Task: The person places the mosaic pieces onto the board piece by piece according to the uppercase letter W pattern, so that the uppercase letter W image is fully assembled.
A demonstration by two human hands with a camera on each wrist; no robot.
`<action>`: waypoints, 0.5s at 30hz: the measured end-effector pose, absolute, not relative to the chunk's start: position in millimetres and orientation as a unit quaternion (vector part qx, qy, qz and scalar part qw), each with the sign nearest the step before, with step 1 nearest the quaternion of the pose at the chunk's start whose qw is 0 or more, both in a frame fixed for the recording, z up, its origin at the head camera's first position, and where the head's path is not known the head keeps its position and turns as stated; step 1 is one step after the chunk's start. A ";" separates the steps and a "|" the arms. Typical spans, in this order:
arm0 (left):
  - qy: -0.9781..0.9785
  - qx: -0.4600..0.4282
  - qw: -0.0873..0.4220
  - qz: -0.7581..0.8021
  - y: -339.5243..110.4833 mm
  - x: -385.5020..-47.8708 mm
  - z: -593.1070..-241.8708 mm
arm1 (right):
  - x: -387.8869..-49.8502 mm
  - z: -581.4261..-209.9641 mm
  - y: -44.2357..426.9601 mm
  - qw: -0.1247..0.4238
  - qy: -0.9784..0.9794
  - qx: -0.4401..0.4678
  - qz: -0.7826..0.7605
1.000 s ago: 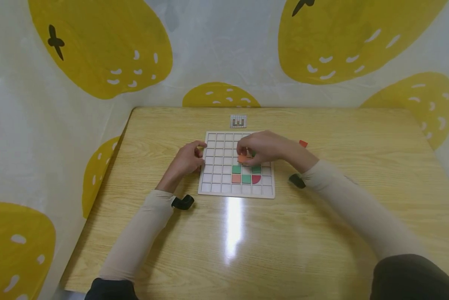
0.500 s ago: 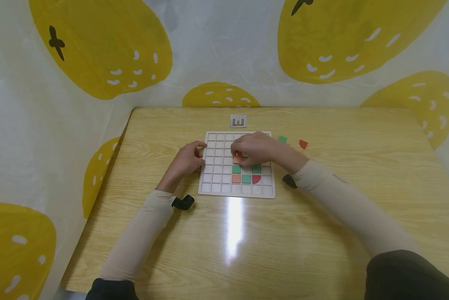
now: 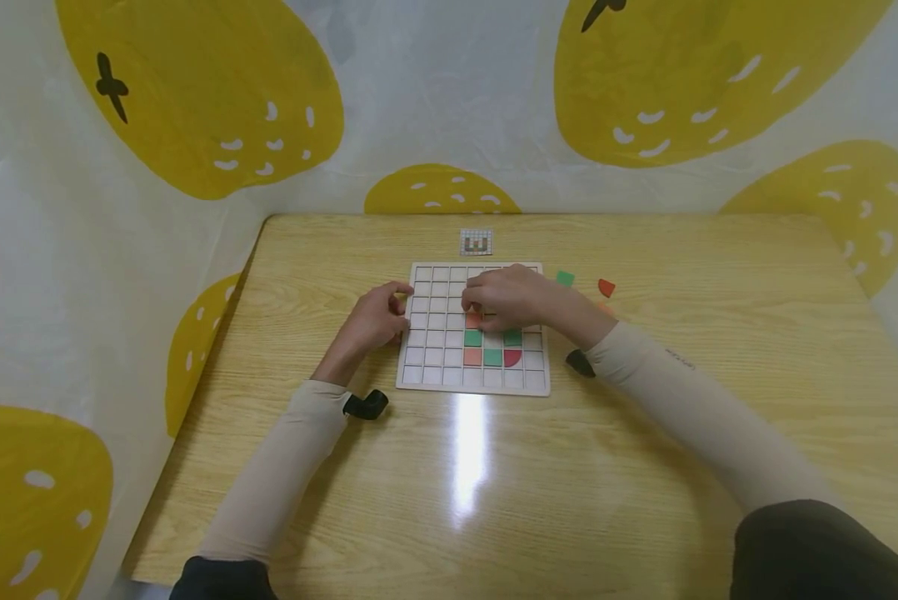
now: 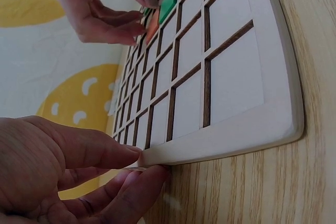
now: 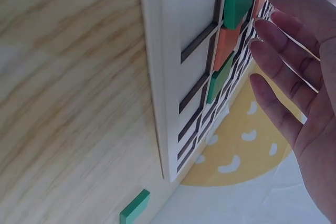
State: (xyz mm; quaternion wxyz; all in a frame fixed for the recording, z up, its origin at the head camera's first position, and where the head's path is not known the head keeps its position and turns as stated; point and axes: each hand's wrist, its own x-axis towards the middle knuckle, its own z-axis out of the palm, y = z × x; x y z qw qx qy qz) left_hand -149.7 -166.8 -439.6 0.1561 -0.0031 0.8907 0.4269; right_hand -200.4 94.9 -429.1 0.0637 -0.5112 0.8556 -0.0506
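Observation:
A white gridded board (image 3: 434,337) lies on the table. My left hand (image 3: 374,318) pinches its left edge, thumb on the rim and a finger against the side in the left wrist view. My right hand (image 3: 509,296) hovers over the board's middle with loosely bent fingers, thumb and fingertips around an orange square tile (image 3: 473,321) in a grid square. Below that tile come a green tile (image 3: 473,338) and another orange tile (image 3: 472,357). To their right sit a green tile (image 3: 492,357), a red quarter-round tile (image 3: 512,358) and a green tile (image 3: 512,337). My right hand hides other squares.
A small pattern card (image 3: 476,242) lies beyond the board. Right of the board are a loose green tile (image 3: 565,277), a red quarter-round piece (image 3: 606,287) and an orange piece (image 3: 605,308) partly behind my forearm. A patterned curtain (image 3: 449,100) hangs behind the table.
My right hand has moved slightly left with the orange tile, which now lies in the square above the green one. The loose green tile has come into sight. My left hand has stayed put.

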 end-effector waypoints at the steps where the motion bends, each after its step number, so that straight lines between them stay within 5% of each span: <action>1: 0.890 -0.004 0.158 0.428 -166.8 -149.7 -439.5 | -199.7 -428.2 96.3 0.063 0.856 -0.510 -0.054; 15: 0.885 -0.002 0.169 0.433 -167.9 -151.1 -438.3 | -197.2 -426.6 133.8 0.057 0.866 -0.488 -0.095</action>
